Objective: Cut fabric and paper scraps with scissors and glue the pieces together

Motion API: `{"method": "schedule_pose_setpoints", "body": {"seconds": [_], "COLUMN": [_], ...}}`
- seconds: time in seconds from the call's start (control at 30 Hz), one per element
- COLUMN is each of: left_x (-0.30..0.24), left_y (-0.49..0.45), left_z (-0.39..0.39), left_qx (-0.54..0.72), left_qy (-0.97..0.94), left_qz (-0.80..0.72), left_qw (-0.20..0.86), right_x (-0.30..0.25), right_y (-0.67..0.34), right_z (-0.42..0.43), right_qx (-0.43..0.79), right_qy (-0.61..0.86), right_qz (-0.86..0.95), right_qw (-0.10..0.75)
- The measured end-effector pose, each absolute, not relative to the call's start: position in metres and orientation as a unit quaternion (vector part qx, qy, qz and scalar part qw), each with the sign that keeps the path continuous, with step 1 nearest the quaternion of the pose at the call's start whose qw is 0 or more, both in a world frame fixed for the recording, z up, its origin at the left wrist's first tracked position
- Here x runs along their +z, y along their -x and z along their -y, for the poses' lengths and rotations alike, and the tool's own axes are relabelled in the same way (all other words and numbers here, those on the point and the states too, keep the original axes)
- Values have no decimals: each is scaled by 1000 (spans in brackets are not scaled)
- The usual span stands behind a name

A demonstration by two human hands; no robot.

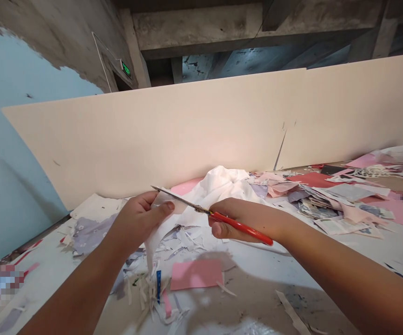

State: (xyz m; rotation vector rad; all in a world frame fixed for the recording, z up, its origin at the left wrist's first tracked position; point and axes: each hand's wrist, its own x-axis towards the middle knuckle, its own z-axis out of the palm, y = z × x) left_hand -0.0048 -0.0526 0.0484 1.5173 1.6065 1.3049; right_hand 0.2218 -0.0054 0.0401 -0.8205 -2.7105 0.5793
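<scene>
The finger loops of the scissors [215, 215] are hidden inside the right hand [243, 218]; whether the blades are parted cannot be told. Slim metal blades and glossy red handles are seen. A limp white strip [159, 232] is pinched above the scrap-littered tabletop [257, 279] by the left hand [138, 218], with the gripped scissors pointed leftward across it.

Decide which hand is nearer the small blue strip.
Left. The left hand sits just above the blue strip, pinching white paper; the right hand, holding red scissors, is farther up and right.
</scene>
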Motion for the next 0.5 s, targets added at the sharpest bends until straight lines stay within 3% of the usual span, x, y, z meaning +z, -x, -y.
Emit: {"method": "schedule_pose_setpoints", "body": {"seconds": [0.5], "left_x": [45], "left_y": [0], "left_z": [52], "left_qx": [450], "left_qy": [-578], "left_qz": [-621], "left_qw": [278], "right_x": [36], "right_y": [-222], "right_z": [3], "right_qx": [203], "right_qy": [293], "right_qz": [923], "right_qw": [144]}}
